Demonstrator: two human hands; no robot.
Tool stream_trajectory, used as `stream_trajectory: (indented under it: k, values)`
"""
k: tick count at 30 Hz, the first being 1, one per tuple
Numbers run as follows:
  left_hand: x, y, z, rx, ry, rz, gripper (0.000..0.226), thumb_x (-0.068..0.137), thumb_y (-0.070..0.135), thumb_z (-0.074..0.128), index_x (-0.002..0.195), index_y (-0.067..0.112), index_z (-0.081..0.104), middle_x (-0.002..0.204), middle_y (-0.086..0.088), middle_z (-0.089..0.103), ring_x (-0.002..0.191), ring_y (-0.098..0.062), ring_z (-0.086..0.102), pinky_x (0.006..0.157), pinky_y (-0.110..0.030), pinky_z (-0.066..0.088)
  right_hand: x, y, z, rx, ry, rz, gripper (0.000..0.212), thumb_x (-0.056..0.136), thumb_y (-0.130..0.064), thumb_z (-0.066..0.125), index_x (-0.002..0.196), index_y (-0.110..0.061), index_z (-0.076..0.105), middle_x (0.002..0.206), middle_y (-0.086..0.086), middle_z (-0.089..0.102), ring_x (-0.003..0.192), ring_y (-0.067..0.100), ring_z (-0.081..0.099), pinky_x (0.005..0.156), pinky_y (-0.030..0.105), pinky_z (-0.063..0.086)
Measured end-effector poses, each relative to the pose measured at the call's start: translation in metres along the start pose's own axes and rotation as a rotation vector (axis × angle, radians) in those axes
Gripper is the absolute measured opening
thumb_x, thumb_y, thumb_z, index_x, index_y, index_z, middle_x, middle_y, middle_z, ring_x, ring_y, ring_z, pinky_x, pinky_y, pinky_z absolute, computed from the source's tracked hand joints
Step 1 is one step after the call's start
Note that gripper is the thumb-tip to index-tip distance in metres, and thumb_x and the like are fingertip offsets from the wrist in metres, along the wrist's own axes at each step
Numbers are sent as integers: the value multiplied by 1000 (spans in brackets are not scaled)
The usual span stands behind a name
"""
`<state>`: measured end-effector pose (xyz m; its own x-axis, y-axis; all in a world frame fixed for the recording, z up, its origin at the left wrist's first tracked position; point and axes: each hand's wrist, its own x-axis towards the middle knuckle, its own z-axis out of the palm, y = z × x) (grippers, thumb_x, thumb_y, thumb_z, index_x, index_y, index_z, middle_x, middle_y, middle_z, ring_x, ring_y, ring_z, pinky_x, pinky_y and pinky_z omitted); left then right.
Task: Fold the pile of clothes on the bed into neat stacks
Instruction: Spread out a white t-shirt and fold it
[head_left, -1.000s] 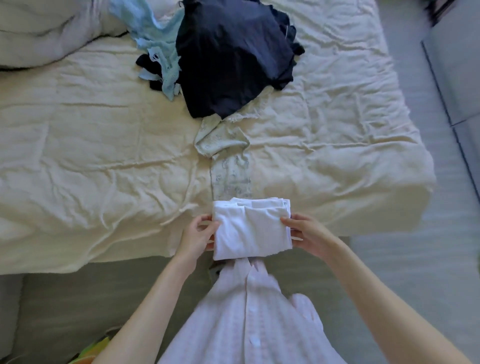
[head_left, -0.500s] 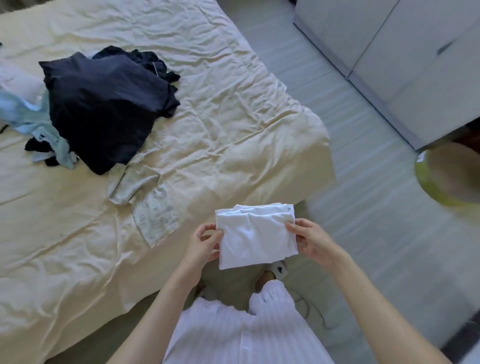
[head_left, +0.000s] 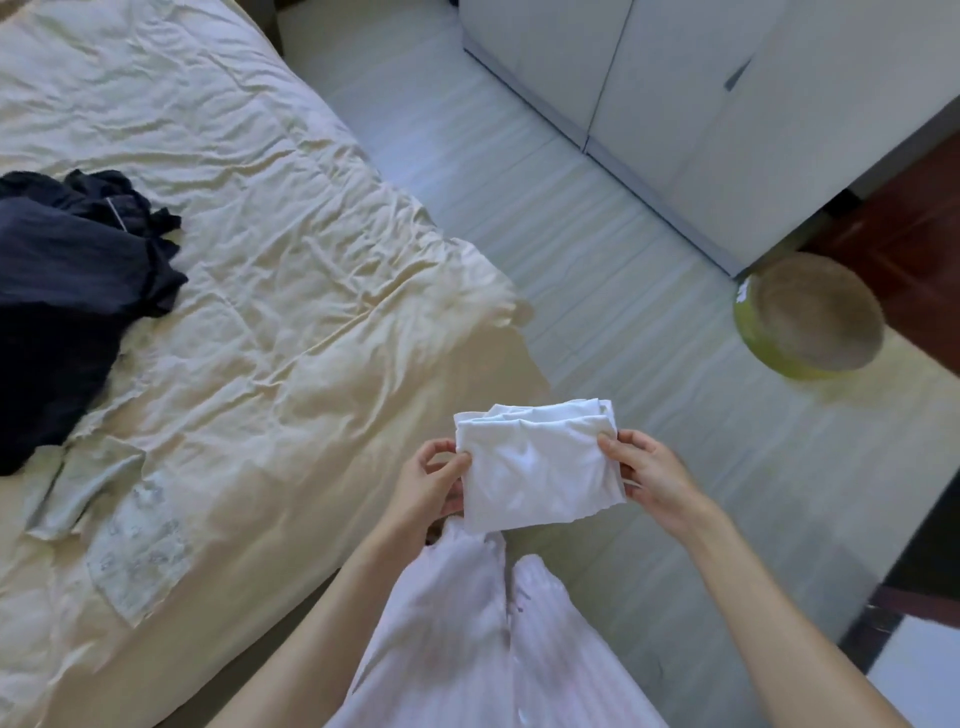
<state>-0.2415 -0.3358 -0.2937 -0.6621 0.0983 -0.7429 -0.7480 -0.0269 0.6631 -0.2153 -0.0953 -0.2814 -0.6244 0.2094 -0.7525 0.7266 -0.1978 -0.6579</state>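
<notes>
A folded white garment (head_left: 537, 465) hangs in the air beyond the bed's corner, over the floor. My left hand (head_left: 428, 480) pinches its left edge and my right hand (head_left: 649, 475) pinches its right edge. On the cream bed (head_left: 291, 270) a pile of dark navy clothes (head_left: 67, 301) lies at the far left. A pale green patterned garment (head_left: 119, 525) lies flat below the navy pile, near the bed's near edge.
Pale tiled floor (head_left: 597, 234) runs to the right of the bed. White wardrobe doors (head_left: 701, 93) stand at the top right. A round green-rimmed basket (head_left: 810, 314) sits on the floor at the right, next to a dark wooden piece.
The view has swung right, away from the bed. Both hands have carried the folded white garment off the bed's edge, and it now hangs over the floor. The light blue garment has left the frame.
</notes>
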Motion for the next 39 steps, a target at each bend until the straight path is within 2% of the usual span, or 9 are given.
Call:
stream_trajectory:
  k: [8,11,13,18,25,29,31,34,39]
  values:
    - [85,64,104,10,-6,-12,4,90,11,59,91,14,60,76,-3,63,63,-17,53,61,-28,51,79,-79,-72,70,83,2,16,90,-15,61,104,-7,62,91,8,65,76,20,58,69,30,45]
    - [124,94,144,7,15,-1,5,91,11,57,95,13,60,78,-2,64,64,-17,54,56,-24,54,122,-127,-93,48,116,-14,19,90,-14,61,105,-3,61,90,10,63,77,22,55,69,31,42]
    - [146,118,168,-11,39,0,5,92,11,57,97,12,59,80,-3,64,63,-16,55,53,-22,53,148,-161,-104,27,113,-22,12,89,-13,61,99,-5,61,87,9,63,72,19,55,65,30,41]
    - [190,176,218,-32,74,11,8,93,14,55,100,12,57,90,-6,63,74,-18,57,68,-30,51,200,-239,-132,-42,70,-37,3,89,-14,61,88,-11,61,85,7,64,71,18,56,65,29,42]
    - [253,225,277,-180,200,37,9,93,13,56,102,11,58,92,-10,64,77,-23,59,61,-30,51,289,-340,-160,-212,-59,-68,6,88,-14,64,89,-9,59,89,14,58,81,24,46,65,34,33]
    - [286,244,316,-337,297,52,5,92,12,57,97,15,58,92,-10,65,75,-24,60,55,-27,51,342,-394,-168,-346,-151,-95,13,87,-15,65,96,-7,60,91,13,62,81,23,54,71,36,39]
    - [294,250,329,-418,362,67,6,91,12,58,95,17,58,88,-5,66,67,-17,62,53,-24,51,362,-419,-164,-415,-221,-91,14,87,-14,64,98,-7,60,89,11,64,75,22,57,65,30,44]
    - [297,255,338,-532,454,74,7,91,13,59,97,18,59,87,-3,65,65,-14,63,54,-25,52,385,-449,-145,-540,-325,-84,12,87,-15,64,98,-9,61,86,8,66,67,17,59,56,26,46]
    - [294,258,325,-769,619,80,7,91,15,59,97,19,58,91,-6,64,66,-15,63,56,-28,52,410,-476,-70,-809,-509,-126,17,86,-16,66,101,-8,62,84,8,64,66,17,56,59,27,40]
